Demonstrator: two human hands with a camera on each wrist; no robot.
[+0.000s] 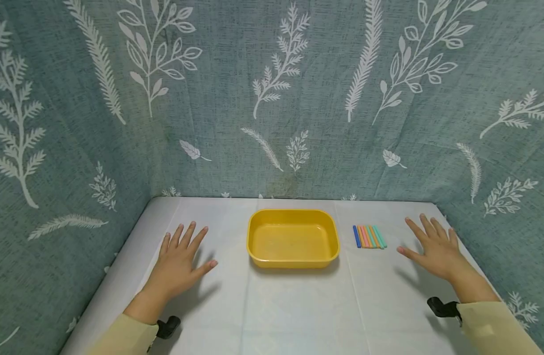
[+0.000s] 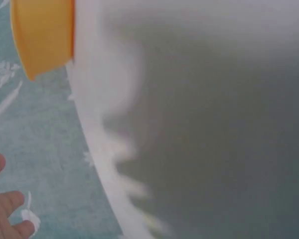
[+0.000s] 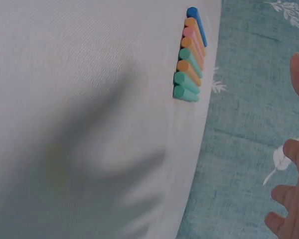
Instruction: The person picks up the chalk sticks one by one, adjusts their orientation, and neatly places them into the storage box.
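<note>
A yellow rectangular tub [image 1: 293, 263] stands on the table, its inside bare. To its right, several chalk sticks [image 1: 369, 237] lie side by side in a row. In the right wrist view the row of chalks [image 3: 189, 59] shows blue, orange, pink and green sticks. My left hand [image 1: 176, 268], left of the tub, has its fingers spread and holds nothing. Over the right side of the table my right hand [image 1: 436, 249] is spread too, its thumb and fingers pointing toward the chalks but apart from them. Both hands cast shadows on the tabletop.
A white cloth covers the table [image 1: 298, 310]. Teal fabric with white leaf prints [image 1: 227, 98] hangs behind the table and along both sides. Each wrist carries a small black camera mount, the left mount [image 1: 168, 327] and the right mount [image 1: 442, 307].
</note>
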